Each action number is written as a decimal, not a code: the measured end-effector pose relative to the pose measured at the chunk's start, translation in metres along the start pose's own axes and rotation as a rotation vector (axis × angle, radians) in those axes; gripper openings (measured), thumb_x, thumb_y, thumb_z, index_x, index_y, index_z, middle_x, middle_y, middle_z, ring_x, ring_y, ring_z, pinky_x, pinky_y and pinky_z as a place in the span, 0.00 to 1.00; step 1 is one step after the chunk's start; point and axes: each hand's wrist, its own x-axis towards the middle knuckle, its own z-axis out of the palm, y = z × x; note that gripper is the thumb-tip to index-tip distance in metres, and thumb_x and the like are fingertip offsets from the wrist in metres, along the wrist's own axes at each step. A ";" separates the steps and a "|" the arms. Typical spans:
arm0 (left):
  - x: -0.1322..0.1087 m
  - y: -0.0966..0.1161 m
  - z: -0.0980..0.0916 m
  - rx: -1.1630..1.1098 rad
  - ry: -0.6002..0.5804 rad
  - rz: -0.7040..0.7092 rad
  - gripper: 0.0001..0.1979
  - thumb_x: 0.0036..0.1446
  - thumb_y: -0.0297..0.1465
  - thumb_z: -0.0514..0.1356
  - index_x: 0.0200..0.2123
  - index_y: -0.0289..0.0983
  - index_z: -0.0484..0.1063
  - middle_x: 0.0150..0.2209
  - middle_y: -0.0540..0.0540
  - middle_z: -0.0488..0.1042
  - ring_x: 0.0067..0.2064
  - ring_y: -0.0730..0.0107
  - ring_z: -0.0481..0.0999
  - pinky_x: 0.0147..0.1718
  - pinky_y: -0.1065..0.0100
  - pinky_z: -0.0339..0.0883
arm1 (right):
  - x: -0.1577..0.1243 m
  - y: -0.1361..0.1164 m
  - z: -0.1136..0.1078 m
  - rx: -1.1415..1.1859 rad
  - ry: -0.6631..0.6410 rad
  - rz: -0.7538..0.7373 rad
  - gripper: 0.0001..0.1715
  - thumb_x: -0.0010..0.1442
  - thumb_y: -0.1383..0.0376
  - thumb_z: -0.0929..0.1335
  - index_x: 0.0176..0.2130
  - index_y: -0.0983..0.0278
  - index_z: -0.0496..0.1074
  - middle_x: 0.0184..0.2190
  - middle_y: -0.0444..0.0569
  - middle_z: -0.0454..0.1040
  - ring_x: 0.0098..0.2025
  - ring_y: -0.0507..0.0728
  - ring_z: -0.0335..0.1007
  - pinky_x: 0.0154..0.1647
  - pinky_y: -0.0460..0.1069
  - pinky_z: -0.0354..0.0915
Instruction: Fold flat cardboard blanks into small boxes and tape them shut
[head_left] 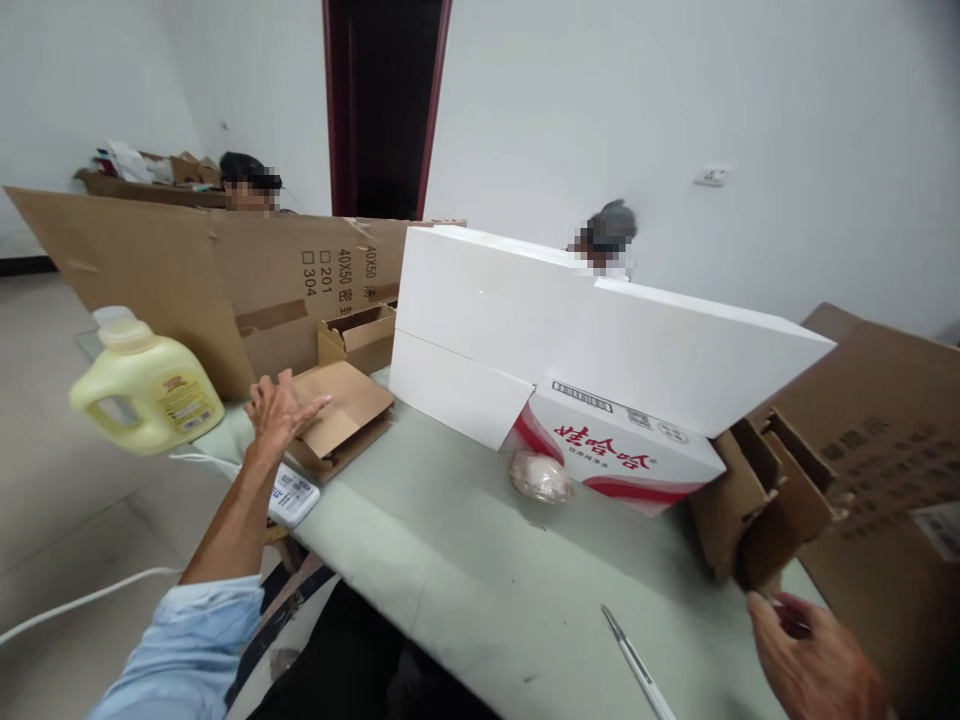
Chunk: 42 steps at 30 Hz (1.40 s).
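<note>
My left hand [281, 412] rests with spread fingers on the left side of a small brown cardboard box [346, 405] whose lid lies nearly flat. At the lower right, my right hand [814, 650] has its thumb and fingers curled together at the bottom corner of an open brown carton [772, 500]; what lies between the fingertips is hard to make out. That carton leans beside a white and red printed box [615, 450]. A silver pen [634, 655] lies on the table between my hands.
White boxes [525, 310] stand across the table [450, 520]. A clear wrapped roll [540, 476] sits before them. At left are a yellow jug [150, 385], a white power strip [292, 497] and a large cardboard panel [262, 260]. Two people sit behind. Another large carton [892, 440] stands right.
</note>
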 end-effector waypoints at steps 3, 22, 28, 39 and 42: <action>0.011 -0.005 0.002 -0.024 -0.045 -0.063 0.55 0.56 0.65 0.64 0.73 0.30 0.62 0.68 0.16 0.65 0.70 0.19 0.64 0.64 0.31 0.61 | -0.035 -0.042 -0.013 0.073 -0.073 0.062 0.17 0.50 0.44 0.68 0.33 0.50 0.73 0.35 0.61 0.81 0.36 0.75 0.79 0.40 0.69 0.70; -0.073 0.008 0.050 -0.414 -0.317 0.362 0.54 0.37 0.52 0.77 0.67 0.39 0.70 0.65 0.35 0.73 0.68 0.36 0.69 0.71 0.46 0.60 | -0.143 -0.226 0.027 0.553 -0.566 -0.187 0.29 0.65 0.43 0.69 0.48 0.63 0.81 0.44 0.57 0.83 0.39 0.62 0.80 0.38 0.55 0.75; -0.104 0.001 0.060 -0.559 -0.381 0.107 0.57 0.50 0.61 0.68 0.70 0.27 0.62 0.67 0.19 0.68 0.70 0.27 0.70 0.66 0.37 0.66 | -0.147 -0.236 0.057 0.554 -0.704 -0.066 0.45 0.61 0.36 0.70 0.62 0.64 0.77 0.61 0.63 0.79 0.56 0.70 0.81 0.52 0.62 0.77; -0.145 0.019 0.021 -0.937 -0.682 0.273 0.41 0.54 0.52 0.72 0.65 0.39 0.68 0.62 0.36 0.78 0.61 0.43 0.80 0.55 0.54 0.80 | -0.198 -0.232 0.037 0.859 -0.807 -0.025 0.34 0.64 0.48 0.74 0.64 0.58 0.72 0.61 0.57 0.80 0.59 0.67 0.79 0.52 0.58 0.79; -0.160 0.019 0.004 -0.896 -0.645 0.529 0.42 0.53 0.44 0.75 0.67 0.41 0.66 0.68 0.35 0.71 0.68 0.42 0.74 0.63 0.52 0.74 | -0.217 -0.214 0.021 0.853 -0.684 0.018 0.31 0.65 0.51 0.74 0.62 0.56 0.70 0.60 0.55 0.78 0.61 0.65 0.78 0.57 0.59 0.78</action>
